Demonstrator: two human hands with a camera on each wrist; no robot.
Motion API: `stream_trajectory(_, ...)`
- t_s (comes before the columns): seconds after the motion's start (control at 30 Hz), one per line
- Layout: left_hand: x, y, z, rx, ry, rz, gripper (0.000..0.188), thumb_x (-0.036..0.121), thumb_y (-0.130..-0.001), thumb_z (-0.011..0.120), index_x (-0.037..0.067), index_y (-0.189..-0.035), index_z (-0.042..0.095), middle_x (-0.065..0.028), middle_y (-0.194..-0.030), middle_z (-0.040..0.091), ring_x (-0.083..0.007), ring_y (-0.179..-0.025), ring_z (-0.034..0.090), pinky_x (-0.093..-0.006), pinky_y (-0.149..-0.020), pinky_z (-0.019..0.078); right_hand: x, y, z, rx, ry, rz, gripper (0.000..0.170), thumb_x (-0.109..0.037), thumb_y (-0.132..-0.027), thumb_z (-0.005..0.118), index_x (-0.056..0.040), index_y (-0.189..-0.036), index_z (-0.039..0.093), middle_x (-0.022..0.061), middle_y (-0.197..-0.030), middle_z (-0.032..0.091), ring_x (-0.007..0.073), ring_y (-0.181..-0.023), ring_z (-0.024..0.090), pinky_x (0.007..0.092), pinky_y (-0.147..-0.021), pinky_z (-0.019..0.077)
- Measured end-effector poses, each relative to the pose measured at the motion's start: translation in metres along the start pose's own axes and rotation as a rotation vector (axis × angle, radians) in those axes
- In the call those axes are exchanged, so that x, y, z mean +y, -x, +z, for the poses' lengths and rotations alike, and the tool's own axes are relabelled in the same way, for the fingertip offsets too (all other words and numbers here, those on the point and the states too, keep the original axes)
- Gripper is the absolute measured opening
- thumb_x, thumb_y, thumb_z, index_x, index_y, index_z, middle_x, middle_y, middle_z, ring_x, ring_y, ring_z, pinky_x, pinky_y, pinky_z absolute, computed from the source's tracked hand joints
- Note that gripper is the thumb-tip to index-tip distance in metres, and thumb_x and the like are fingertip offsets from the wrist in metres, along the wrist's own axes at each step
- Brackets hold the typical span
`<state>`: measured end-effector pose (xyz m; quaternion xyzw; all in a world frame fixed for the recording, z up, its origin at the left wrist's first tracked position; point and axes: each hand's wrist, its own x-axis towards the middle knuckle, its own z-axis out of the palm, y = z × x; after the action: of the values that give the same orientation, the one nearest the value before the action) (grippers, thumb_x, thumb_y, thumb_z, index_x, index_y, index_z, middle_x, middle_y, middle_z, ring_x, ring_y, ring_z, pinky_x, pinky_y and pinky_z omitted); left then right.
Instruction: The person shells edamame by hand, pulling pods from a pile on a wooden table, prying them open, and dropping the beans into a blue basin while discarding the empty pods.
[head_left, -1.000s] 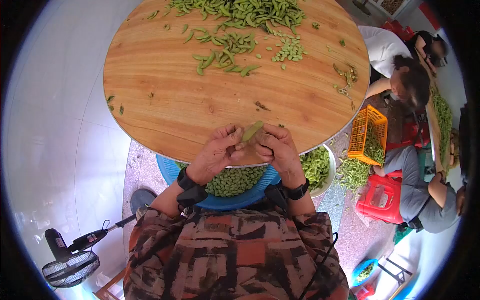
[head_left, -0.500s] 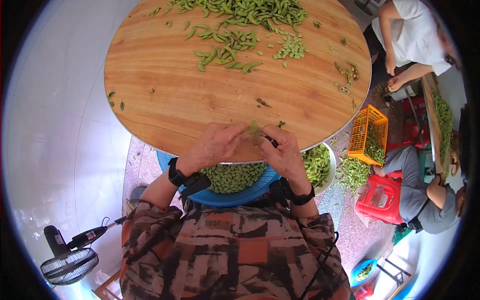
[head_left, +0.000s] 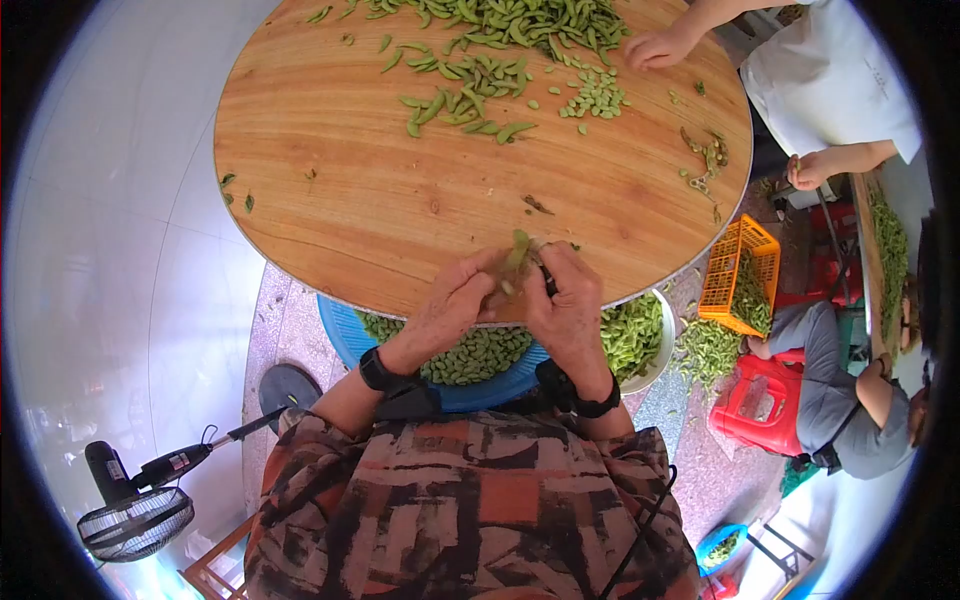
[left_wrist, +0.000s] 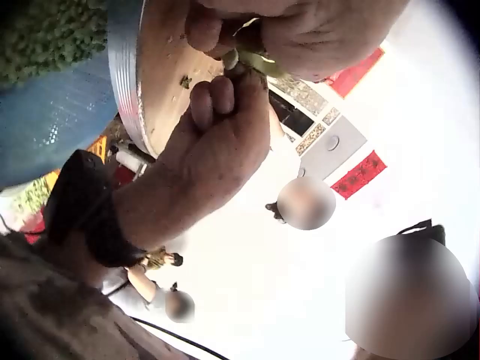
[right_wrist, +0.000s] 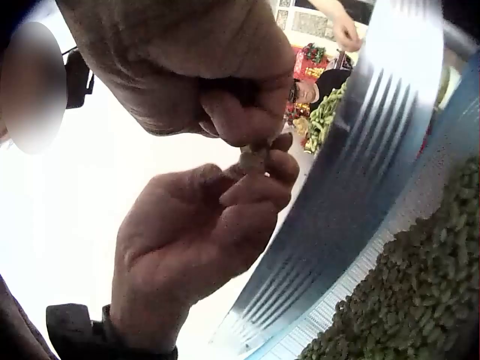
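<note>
Pod (head_left: 518, 250) held above the round table's (head_left: 330, 200) near edge.
Leaf scraps (head_left: 249, 203) lie near the table's left edge; below the near edge sits a blue basin (head_left: 490, 396) of green beans (head_left: 480, 360). The left hand (head_left: 450, 305) pinches the pod between thumb and fingers; the right hand (head_left: 568, 312) pinches it from the other side, a dark item (head_left: 548, 281) by its fingers too small to identify. A white bowl (head_left: 665, 342) of whole pods (head_left: 632, 335) stands right of the basin; an orange crate (head_left: 716, 283) is beyond the table's right edge.
</note>
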<state>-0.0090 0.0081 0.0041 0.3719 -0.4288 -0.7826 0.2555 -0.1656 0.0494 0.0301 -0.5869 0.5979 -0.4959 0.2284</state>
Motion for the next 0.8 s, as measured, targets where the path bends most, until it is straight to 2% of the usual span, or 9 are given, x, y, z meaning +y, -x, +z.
stream_trajectory(0.13, 0.005, 0.018, 0.003, -0.150, 0.092, 0.098, 0.036, 0.014, -0.096, 0.046, 0.002, -0.130, 0.048, -0.0032, -0.087, 0.055, -0.0057, -0.070, 0.047, -0.0202, -0.061, 0.0433, -0.003, 0.003, -0.013, -0.060, -0.008, 0.028, 0.009, 0.003, -0.082, 0.057, 0.0027, -0.090, 0.059, 0.0164, -0.076, 0.055, 0.0319, -0.066, 0.058, 0.0369, -0.058, 0.0441)
stream_trajectory(0.23, 0.016, 0.025, -0.001, -0.097, -0.226, -0.046, 0.043, 0.009, -0.095, 0.052, 0.000, -0.135, 0.043, -0.0028, -0.098, 0.056, -0.0060, -0.079, 0.052, -0.0212, -0.062, 0.0431, -0.004, 0.006, -0.011, -0.052, -0.069, 0.025, 0.007, 0.002, -0.082, 0.057, 0.0030, -0.089, 0.058, 0.0163, -0.074, 0.054, 0.0310, -0.065, 0.057, 0.0360, -0.058, 0.0436)
stream_trajectory(0.3, 0.021, 0.020, 0.000, 0.206, -0.516, 0.350, 0.041, 0.005, -0.089, 0.062, 0.001, -0.129, 0.053, -0.0028, -0.101, 0.058, -0.0068, -0.076, 0.054, -0.0228, -0.061, 0.0452, -0.006, 0.008, -0.008, -0.115, -0.055, 0.047, 0.007, 0.002, -0.082, 0.057, 0.0029, -0.089, 0.058, 0.0161, -0.075, 0.054, 0.0309, -0.065, 0.057, 0.0359, -0.058, 0.0437)
stream_trajectory(0.43, 0.020, 0.007, 0.002, 0.189, -0.414, 0.464, 0.028, 0.004, -0.085, 0.065, -0.003, -0.113, 0.062, -0.0039, -0.105, 0.057, -0.0053, -0.070, 0.053, -0.0198, -0.062, 0.0443, -0.010, 0.011, 0.004, -0.129, -0.087, 0.016, 0.006, 0.002, -0.082, 0.056, 0.0027, -0.088, 0.058, 0.0163, -0.076, 0.055, 0.0308, -0.066, 0.057, 0.0358, -0.058, 0.0441)
stream_trajectory(0.5, 0.020, 0.005, 0.006, 0.245, -0.377, 0.497, 0.022, 0.005, -0.087, 0.064, -0.002, -0.107, 0.065, -0.0033, -0.095, 0.061, -0.0040, -0.065, 0.054, -0.0196, -0.056, 0.0426, -0.007, 0.011, 0.003, -0.122, -0.065, -0.032, 0.011, 0.002, -0.083, 0.056, 0.0025, -0.093, 0.060, 0.0165, -0.076, 0.055, 0.0297, -0.066, 0.057, 0.0354, -0.058, 0.0444)
stream_trajectory(0.53, 0.022, 0.007, 0.007, 0.240, -0.375, 0.495, 0.022, 0.005, -0.087, 0.064, -0.002, -0.107, 0.065, -0.0033, -0.095, 0.061, -0.0040, -0.065, 0.054, -0.0196, -0.056, 0.0426, -0.004, 0.011, 0.001, -0.119, -0.062, -0.030, 0.011, 0.002, -0.083, 0.056, 0.0025, -0.093, 0.060, 0.0165, -0.076, 0.055, 0.0297, -0.066, 0.057, 0.0354, -0.058, 0.0444)
stream_trajectory(0.6, 0.030, 0.014, 0.006, 0.246, -0.250, 0.163, 0.021, 0.005, -0.087, 0.064, 0.000, -0.107, 0.066, -0.0009, -0.078, 0.063, -0.0038, -0.058, 0.054, -0.0198, -0.049, 0.0401, 0.003, 0.010, -0.008, -0.092, -0.122, 0.002, 0.019, 0.002, -0.083, 0.056, 0.0022, -0.101, 0.061, 0.0155, -0.077, 0.055, 0.0289, -0.065, 0.056, 0.0342, -0.058, 0.0444)
stream_trajectory(0.7, 0.028, 0.012, 0.001, 0.216, -0.269, 0.113, 0.017, 0.005, -0.087, 0.064, 0.001, -0.103, 0.067, 0.0012, -0.066, 0.061, -0.0035, -0.053, 0.051, -0.0199, -0.044, 0.0371, 0.000, 0.001, -0.024, -0.213, -0.217, -0.010, 0.026, 0.003, -0.083, 0.056, 0.0021, -0.109, 0.061, 0.0145, -0.079, 0.056, 0.0279, -0.066, 0.056, 0.0326, -0.059, 0.0443)
stream_trajectory(0.8, 0.032, 0.014, 0.004, 0.128, -0.441, 0.170, 0.013, 0.004, -0.087, 0.064, -0.001, -0.098, 0.068, 0.0016, -0.068, 0.061, -0.0026, -0.052, 0.050, -0.0192, -0.044, 0.0361, -0.001, -0.002, -0.025, -0.328, -0.217, -0.027, 0.026, 0.004, -0.084, 0.055, 0.0028, -0.109, 0.061, 0.0141, -0.081, 0.056, 0.0265, -0.068, 0.056, 0.0311, -0.060, 0.0440)
